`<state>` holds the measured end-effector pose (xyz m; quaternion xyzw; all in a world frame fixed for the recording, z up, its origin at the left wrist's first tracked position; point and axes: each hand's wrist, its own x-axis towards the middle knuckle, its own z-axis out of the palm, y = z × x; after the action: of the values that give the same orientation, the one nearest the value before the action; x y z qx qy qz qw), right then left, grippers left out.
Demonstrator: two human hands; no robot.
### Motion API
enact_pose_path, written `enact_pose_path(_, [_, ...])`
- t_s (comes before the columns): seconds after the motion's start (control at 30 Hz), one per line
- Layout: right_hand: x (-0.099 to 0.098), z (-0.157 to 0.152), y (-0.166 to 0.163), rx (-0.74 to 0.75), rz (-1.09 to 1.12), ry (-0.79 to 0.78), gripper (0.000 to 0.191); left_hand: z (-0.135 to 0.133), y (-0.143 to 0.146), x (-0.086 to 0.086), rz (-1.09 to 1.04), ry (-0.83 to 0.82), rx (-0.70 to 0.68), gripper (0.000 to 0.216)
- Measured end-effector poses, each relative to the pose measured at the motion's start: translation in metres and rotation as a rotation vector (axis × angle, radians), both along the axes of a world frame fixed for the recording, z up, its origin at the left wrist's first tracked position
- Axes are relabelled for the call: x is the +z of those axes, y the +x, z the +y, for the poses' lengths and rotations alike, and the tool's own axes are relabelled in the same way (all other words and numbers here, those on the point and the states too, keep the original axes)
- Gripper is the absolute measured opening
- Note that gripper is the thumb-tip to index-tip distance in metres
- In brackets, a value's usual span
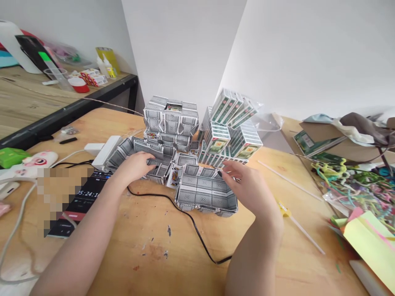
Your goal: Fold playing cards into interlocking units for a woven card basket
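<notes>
My left hand is over an open tray folded from grey-patterned playing cards. Its thumb and forefinger are apart inside the tray; the other fingers are partly hidden. My right hand hovers at the back right corner of a second card tray, thumb and forefinger apart. Whether it touches the rim I cannot tell. Face-up playing cards lie between the two trays. Behind them stands a larger block built of folded cards, with an opening in its top.
Green-and-white card boxes are stacked behind my right hand. A black cable crosses the table. On the left lie a phone and a white power strip. Glue sticks and colourful pipe cleaners are on the right.
</notes>
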<state>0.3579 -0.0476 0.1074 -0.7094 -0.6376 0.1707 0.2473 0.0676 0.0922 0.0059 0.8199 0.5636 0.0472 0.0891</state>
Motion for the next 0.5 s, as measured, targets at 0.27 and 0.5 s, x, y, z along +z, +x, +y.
enact_pose_path(0.27, [-0.001, 0.000, 0.001, -0.010, -0.008, -0.019, 0.030, -0.012, 0.015, 0.023, -0.206, 0.215, -0.068, 0.026])
enact_pose_path(0.5, [-0.001, -0.001, 0.002, -0.009, -0.005, -0.028, 0.032, -0.045, 0.049, 0.034, -0.196, 0.042, -0.437, 0.052])
